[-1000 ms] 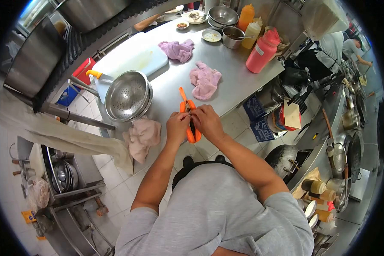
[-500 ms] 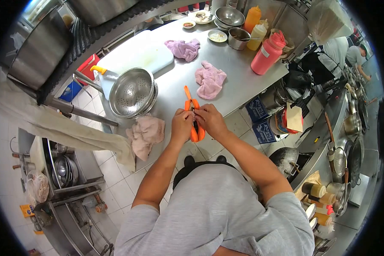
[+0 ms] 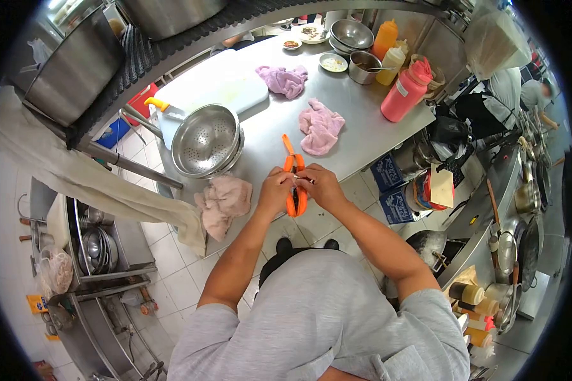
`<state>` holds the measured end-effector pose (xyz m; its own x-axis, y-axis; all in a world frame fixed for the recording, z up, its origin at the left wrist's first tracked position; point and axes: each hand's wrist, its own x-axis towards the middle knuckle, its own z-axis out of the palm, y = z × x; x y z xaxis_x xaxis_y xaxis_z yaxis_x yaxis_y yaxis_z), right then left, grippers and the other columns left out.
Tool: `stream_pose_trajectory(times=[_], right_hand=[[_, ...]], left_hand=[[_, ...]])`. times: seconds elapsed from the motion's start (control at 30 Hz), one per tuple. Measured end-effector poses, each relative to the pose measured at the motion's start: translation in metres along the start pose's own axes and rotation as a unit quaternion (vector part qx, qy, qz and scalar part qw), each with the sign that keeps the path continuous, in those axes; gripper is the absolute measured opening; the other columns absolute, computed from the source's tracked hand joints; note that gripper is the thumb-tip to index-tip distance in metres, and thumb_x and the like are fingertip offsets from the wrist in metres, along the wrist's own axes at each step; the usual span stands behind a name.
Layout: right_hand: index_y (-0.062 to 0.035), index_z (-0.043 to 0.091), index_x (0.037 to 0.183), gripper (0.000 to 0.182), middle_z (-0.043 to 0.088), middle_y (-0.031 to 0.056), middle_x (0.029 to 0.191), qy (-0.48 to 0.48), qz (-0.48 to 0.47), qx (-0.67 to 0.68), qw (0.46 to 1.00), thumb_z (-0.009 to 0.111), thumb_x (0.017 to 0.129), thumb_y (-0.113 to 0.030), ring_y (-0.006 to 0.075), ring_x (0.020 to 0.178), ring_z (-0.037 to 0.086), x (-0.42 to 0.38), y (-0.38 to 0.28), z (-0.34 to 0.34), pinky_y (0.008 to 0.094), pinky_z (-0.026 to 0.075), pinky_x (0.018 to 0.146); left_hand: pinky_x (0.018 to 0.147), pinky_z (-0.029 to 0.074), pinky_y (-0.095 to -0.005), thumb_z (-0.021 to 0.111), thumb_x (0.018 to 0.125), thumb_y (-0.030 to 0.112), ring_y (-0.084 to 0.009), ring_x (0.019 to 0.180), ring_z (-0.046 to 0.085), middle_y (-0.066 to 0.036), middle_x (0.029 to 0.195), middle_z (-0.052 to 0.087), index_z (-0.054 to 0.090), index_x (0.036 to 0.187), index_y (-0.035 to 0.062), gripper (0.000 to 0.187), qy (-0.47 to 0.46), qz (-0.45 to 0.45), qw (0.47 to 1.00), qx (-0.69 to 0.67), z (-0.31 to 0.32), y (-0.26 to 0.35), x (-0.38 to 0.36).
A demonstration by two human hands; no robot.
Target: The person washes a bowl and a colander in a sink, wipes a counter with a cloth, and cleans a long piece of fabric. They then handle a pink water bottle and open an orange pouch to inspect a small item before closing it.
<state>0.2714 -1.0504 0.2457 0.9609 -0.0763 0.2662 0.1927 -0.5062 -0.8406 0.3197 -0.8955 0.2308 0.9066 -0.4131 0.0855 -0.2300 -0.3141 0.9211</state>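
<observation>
An orange-and-black tool (image 3: 297,202) with a loop-shaped near end and a narrow orange tip is held between my hands at the table's front edge. My left hand (image 3: 276,190) is closed on its left side, fingertips at the tool's middle. From the right, my right hand (image 3: 321,186) pinches at the same spot, with a small shiny part showing by its fingers. The fingers hide the tool's centre. Just beyond the tip lies a crumpled pink cloth (image 3: 321,127). To the left of my hands is a beige-pink cloth (image 3: 224,206), beside a steel colander (image 3: 204,141).
On the steel table (image 3: 267,136) are a white cutting board (image 3: 219,89), a yellow-handled knife (image 3: 162,106) and a purple cloth (image 3: 282,81). A pink bottle (image 3: 403,94), steel bowls (image 3: 351,34) and a pot (image 3: 363,68) stand at the back right. Another person (image 3: 535,95) is far right.
The view has shifted slightly, so the table appears a little further right and lower. Both hands stay on the orange tool, and the fingers at its middle have changed position slightly.
</observation>
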Motion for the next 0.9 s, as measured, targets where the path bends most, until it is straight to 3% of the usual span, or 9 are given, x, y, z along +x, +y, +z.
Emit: stream_pose_trajectory(times=[0.23,0.33,0.43,0.53,0.63,0.73,0.83,0.9], right_hand=[[-0.0034,0.068,0.088,0.012,0.061,0.0105,0.076,-0.023,0.086,0.045,0.995,0.067,0.078,-0.01,0.0207,0.068,0.061,0.006,0.006,-0.006,0.0316,0.049,0.065],[-0.002,0.068,0.091,0.015,0.062,0.0109,0.074,0.013,0.105,0.028,0.994,0.067,0.08,-0.012,0.0191,0.068,0.062,0.006,0.006,0.001,0.0299,0.05,0.062],[0.0002,0.067,0.093,0.018,0.063,0.0106,0.075,0.031,0.164,0.103,0.98,0.066,0.081,-0.013,0.0166,0.068,0.063,0.005,0.004,0.005,0.0284,0.05,0.059],[0.0019,0.067,0.093,0.019,0.065,0.0107,0.076,0.069,0.273,0.208,0.937,0.066,0.082,-0.013,0.0149,0.069,0.064,0.006,-0.01,-0.003,0.027,0.05,0.057],[0.0,0.068,0.094,0.017,0.067,0.0089,0.082,0.045,0.247,0.234,0.939,0.065,0.082,-0.012,0.0156,0.071,0.064,0.0,-0.005,-0.009,0.0276,0.051,0.06],[0.0005,0.068,0.097,0.017,0.064,0.0058,0.103,-0.023,0.099,0.095,0.99,0.063,0.086,-0.012,0.0115,0.077,0.061,-0.01,-0.009,-0.015,0.0261,0.051,0.066],[-0.0037,0.069,0.094,0.014,0.063,0.0085,0.11,-0.041,0.035,0.106,0.993,0.064,0.082,-0.009,0.0176,0.076,0.063,-0.024,-0.024,-0.008,0.0293,0.051,0.068],[-0.0032,0.068,0.093,0.013,0.06,0.0099,0.117,-0.056,0.042,0.07,0.995,0.064,0.082,-0.009,0.0191,0.075,0.063,-0.029,-0.031,-0.008,0.0298,0.051,0.068]], left_hand=[[0.071,0.046,-0.0347,0.055,0.083,0.008,-0.028,0.077,0.059,-0.014,0.086,0.056,0.066,0.088,-0.0017,0.016,-0.021,-0.014,0.999,-0.022,-0.007,0.013,-0.004],[0.071,0.047,-0.0376,0.057,0.083,0.009,-0.0301,0.076,0.059,-0.015,0.087,0.057,0.065,0.087,-0.0019,0.015,0.003,0.016,0.997,0.075,-0.006,0.012,-0.003],[0.073,0.047,-0.04,0.057,0.084,0.012,-0.0326,0.078,0.059,-0.017,0.088,0.057,0.066,0.086,-0.0015,0.016,0.029,-0.016,0.994,0.104,-0.004,0.023,-0.004],[0.073,0.048,-0.041,0.057,0.084,0.012,-0.0338,0.08,0.059,-0.019,0.09,0.057,0.066,0.087,0.0001,0.016,0.058,0.016,0.983,0.172,-0.002,0.012,-0.003],[0.073,0.048,-0.0419,0.056,0.083,0.012,-0.0349,0.08,0.059,-0.019,0.092,0.057,0.065,0.087,0.0004,0.015,0.046,-0.024,0.978,0.204,-0.005,0.021,-0.004],[0.072,0.048,-0.0424,0.057,0.083,0.013,-0.0353,0.079,0.058,-0.019,0.092,0.056,0.063,0.086,0.0001,0.015,0.064,-0.041,0.968,0.239,-0.004,0.024,-0.002],[0.071,0.047,-0.0433,0.056,0.084,0.016,-0.0359,0.077,0.057,-0.018,0.091,0.055,0.061,0.086,-0.0002,0.017,0.061,-0.064,0.974,0.206,-0.008,0.03,-0.002],[0.069,0.047,-0.0436,0.057,0.084,0.017,-0.0359,0.076,0.057,-0.018,0.091,0.054,0.06,0.087,0.0,0.017,0.074,-0.042,0.978,0.189,-0.008,0.019,0.001]])
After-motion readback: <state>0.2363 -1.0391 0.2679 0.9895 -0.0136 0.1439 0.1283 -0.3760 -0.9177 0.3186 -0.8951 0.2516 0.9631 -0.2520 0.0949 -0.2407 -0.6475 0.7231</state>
